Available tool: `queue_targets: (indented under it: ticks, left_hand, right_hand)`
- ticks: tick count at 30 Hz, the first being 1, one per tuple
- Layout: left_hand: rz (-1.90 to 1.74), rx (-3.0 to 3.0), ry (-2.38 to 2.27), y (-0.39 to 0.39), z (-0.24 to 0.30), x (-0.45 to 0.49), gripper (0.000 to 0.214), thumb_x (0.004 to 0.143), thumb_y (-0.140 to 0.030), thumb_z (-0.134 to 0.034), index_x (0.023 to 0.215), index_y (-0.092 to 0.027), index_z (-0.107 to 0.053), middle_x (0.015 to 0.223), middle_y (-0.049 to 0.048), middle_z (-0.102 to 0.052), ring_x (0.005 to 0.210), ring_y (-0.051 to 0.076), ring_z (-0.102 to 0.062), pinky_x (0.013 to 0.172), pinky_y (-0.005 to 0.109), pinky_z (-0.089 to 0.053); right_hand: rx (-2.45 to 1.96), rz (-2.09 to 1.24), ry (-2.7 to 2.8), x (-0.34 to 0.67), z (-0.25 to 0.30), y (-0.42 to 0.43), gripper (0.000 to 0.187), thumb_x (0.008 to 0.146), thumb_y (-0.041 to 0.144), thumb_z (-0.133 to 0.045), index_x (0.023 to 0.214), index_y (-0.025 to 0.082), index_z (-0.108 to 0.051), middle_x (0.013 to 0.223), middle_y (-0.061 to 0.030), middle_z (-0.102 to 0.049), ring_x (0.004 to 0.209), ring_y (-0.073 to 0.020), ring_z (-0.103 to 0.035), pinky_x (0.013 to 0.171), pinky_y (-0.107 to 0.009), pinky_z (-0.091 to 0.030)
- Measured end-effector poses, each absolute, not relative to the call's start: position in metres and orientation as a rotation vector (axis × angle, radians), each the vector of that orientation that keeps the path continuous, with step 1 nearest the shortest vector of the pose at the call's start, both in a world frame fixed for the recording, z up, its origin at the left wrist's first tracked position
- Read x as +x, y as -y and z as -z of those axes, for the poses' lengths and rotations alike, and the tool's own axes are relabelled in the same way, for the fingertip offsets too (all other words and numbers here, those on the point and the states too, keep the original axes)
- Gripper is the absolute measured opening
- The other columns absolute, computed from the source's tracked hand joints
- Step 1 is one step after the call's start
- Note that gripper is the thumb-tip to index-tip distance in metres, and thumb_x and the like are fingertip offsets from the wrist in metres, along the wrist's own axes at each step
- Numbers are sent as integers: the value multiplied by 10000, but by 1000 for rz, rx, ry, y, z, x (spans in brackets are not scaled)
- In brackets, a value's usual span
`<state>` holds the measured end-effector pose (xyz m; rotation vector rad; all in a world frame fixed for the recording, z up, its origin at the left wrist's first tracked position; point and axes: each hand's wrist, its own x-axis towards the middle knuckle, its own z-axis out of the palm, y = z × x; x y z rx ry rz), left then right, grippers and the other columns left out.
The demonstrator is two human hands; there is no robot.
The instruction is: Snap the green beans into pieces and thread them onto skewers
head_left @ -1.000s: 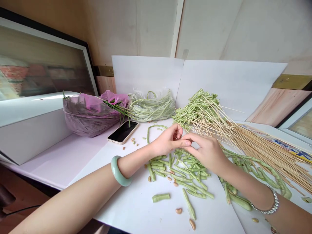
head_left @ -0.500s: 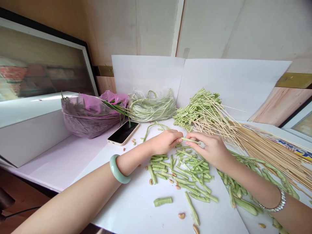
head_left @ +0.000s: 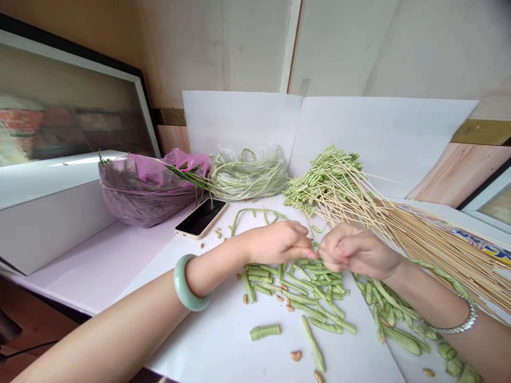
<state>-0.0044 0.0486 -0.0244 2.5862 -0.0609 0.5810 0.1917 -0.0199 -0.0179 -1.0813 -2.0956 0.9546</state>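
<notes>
Yardlong bean pieces (head_left: pixel 297 282) heaped on white paper (head_left: pixel 207 340), left hand (head_left: pixel 277 243) and right hand (head_left: pixel 357 250) meeting above them.
Both hands have drawn closer and lower since a moment earlier, now almost touching; whatever they may pinch is hidden. The pile sits mid-paper, with bamboo skewers (head_left: pixel 423 244) fanned out just beyond it.

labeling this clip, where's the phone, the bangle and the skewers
phone (head_left: pixel 200 218), head view, on its dark screen
bangle (head_left: pixel 179 284), head view, on the band's outer side at the left wrist
skewers (head_left: pixel 429 250), head view, on the bare wooden shafts
</notes>
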Motion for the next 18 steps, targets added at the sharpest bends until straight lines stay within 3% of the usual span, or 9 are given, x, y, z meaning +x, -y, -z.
queue_targets:
  ticks: [2, 3, 7, 9, 12, 14, 16, 18]
  left_hand:
    - [-617, 2584, 19, -50, 20, -8, 406, 958, -350, -432, 587, -186, -457, 615, -8, -419, 657, 149, -447, 700, 250, -399]
    - [-643, 2582, -15, -51, 18, -10, 400, 963, -349, -414, 596, -190, -433, 628, -13, -400, 649, 147, -436, 692, 253, -395]
    - [-692, 2595, -148, -55, 16, -15, 278, 963, -327, -383, 738, -184, -460, 725, 2, -435, 676, 160, -441, 699, 278, -399]
    - [-671, 2609, -199, -56, 19, -15, 205, 958, -243, -346, 877, -154, -511, 823, 45, -509, 767, 183, -492, 768, 300, -410]
    - [-632, 2619, -267, -58, 26, -13, 266, 908, -113, -325, 1106, -118, -503, 992, 114, -570, 928, 218, -529, 860, 339, -406]
    - [-592, 2610, -307, -58, 32, -11, 346, 876, -80, -359, 1209, -110, -447, 961, 113, -608, 880, 217, -557, 816, 342, -430]
    - [-552, 2584, -333, -57, 37, -8, 410, 857, -63, -401, 1264, -105, -372, 880, 86, -646, 770, 193, -577, 740, 313, -451]
    - [-536, 2546, -348, -55, 40, -5, 442, 852, -48, -432, 1270, -100, -300, 850, 67, -671, 709, 163, -583, 696, 271, -455]
  right_hand:
    - [-1089, -890, 2001, 198, 11, 20, 593, 859, 704, -339, 494, 240, -270, 432, 86, -238, 366, -85, -296, 380, -244, -342]
    - [-1112, -831, 1961, 201, 8, 19, 561, 865, 671, -359, 505, 244, -298, 446, 78, -249, 380, -96, -307, 385, -258, -344]
    - [-1279, -576, 1978, 208, 12, 13, 281, 828, 453, -578, 734, 199, -655, 615, -14, -595, 549, -165, -552, 501, -301, -447]
    - [-1352, -462, 2069, 208, 19, 10, 195, 776, 374, -655, 836, 202, -724, 764, -37, -699, 666, -208, -635, 579, -325, -498]
    - [-1412, -243, 2172, 205, 27, 9, 225, 718, 322, -719, 917, 219, -743, 945, -61, -732, 864, -284, -665, 741, -406, -523]
    - [-1414, -61, 2184, 201, 30, 11, 315, 727, 350, -725, 1000, 191, -718, 1039, -105, -711, 962, -323, -641, 812, -458, -501]
    - [-1376, 103, 2190, 196, 32, 15, 358, 779, 385, -691, 1055, 158, -676, 1025, -127, -700, 924, -308, -643, 784, -446, -498]
    - [-1304, 221, 2238, 189, 33, 19, 241, 854, 371, -617, 974, 167, -662, 889, -82, -698, 785, -244, -644, 692, -375, -492]
